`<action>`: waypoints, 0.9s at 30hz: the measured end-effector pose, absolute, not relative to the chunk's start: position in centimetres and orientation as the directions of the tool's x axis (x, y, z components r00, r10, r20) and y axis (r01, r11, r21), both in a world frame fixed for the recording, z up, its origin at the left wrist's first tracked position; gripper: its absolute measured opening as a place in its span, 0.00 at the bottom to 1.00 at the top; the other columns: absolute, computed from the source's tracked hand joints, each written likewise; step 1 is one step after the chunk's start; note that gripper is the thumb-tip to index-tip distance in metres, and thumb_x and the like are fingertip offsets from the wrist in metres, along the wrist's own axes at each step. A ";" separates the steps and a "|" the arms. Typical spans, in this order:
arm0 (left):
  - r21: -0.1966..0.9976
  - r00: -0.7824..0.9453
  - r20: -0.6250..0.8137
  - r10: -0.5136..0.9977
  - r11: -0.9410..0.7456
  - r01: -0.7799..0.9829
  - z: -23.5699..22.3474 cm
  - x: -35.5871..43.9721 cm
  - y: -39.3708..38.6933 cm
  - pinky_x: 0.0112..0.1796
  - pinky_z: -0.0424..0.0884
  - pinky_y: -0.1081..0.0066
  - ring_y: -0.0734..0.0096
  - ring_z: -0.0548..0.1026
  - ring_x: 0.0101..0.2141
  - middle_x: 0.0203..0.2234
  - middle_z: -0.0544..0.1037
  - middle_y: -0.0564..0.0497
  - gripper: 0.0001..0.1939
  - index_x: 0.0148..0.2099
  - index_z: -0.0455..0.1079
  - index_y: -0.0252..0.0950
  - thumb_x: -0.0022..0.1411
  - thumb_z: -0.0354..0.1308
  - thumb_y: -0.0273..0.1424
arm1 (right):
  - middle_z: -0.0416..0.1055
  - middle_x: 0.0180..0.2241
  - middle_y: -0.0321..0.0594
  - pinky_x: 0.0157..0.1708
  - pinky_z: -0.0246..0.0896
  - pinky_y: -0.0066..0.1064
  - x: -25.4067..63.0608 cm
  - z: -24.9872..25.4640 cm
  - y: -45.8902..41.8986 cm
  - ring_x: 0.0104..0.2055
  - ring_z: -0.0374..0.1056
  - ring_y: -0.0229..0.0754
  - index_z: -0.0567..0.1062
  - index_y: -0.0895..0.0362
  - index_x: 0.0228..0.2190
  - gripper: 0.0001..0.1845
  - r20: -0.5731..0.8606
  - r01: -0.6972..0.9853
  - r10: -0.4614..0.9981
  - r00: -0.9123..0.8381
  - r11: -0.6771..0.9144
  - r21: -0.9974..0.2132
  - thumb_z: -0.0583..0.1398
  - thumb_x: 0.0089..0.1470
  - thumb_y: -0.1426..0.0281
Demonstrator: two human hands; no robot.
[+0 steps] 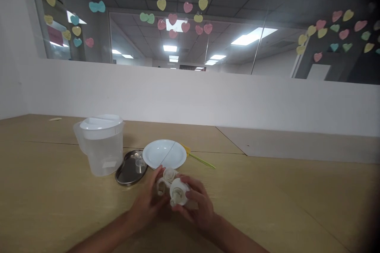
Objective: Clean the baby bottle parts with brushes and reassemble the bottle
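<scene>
In the head view both hands meet low in the middle, just in front of the white plate. My right hand is closed round a white ring cap with a clear teat, like a baby bottle's top. The teat points down and towards me. Against it, my left hand grips a small clear-and-white bottle part with a round opening and a curved white handle. The fingers cover much of both pieces. Whether the two pieces touch I cannot tell.
A lidded clear plastic pitcher stands at the left. Beside it lies a dark metal kidney-shaped tray holding a small clear cup. Behind my hands is a white plate; a yellow-headed brush with a green handle lies right of it.
</scene>
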State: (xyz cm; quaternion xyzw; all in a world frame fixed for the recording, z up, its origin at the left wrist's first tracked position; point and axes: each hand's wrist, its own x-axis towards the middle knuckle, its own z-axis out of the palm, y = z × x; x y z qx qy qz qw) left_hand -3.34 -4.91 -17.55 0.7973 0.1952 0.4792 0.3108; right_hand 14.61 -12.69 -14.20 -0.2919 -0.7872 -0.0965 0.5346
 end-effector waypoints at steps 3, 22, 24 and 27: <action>0.728 0.477 0.622 0.621 -0.683 -0.061 -18.0 -2.8 -4.8 0.54 0.62 0.56 0.55 0.61 0.56 0.58 0.59 0.39 0.39 0.63 0.45 0.38 0.54 0.60 0.35 | 0.64 0.52 0.49 0.53 0.59 0.47 14.2 -14.3 -11.5 0.55 0.60 0.49 0.64 0.52 0.40 0.12 0.834 0.572 0.417 -0.361 0.805 -0.155 0.60 0.53 0.66; 0.751 0.572 0.504 0.647 -0.656 0.081 -16.9 -3.0 -5.1 0.55 0.60 0.59 0.61 0.60 0.57 0.58 0.59 0.45 0.35 0.63 0.43 0.42 0.58 0.55 0.29 | 0.68 0.46 0.42 0.42 0.63 0.31 13.2 -12.5 -10.7 0.47 0.65 0.42 0.61 0.54 0.37 0.12 0.593 0.438 0.801 0.080 0.506 -0.743 0.56 0.55 0.61; 0.745 0.578 0.507 0.639 -0.662 0.079 -16.8 -2.9 -5.1 0.55 0.59 0.59 0.61 0.58 0.58 0.60 0.57 0.44 0.34 0.63 0.42 0.42 0.59 0.54 0.29 | 0.66 0.49 0.42 0.44 0.62 0.32 13.1 -12.5 -10.7 0.49 0.64 0.42 0.61 0.54 0.38 0.11 0.588 0.440 0.808 0.049 0.511 -0.739 0.55 0.56 0.62; 0.754 0.589 0.483 0.648 -0.650 0.097 -17.0 -2.9 -5.0 0.55 0.59 0.59 0.61 0.58 0.58 0.60 0.55 0.43 0.35 0.64 0.41 0.41 0.59 0.53 0.29 | 0.66 0.48 0.42 0.44 0.60 0.31 13.1 -12.4 -10.5 0.48 0.64 0.42 0.60 0.54 0.38 0.11 0.591 0.442 0.805 0.056 0.511 -0.737 0.54 0.57 0.62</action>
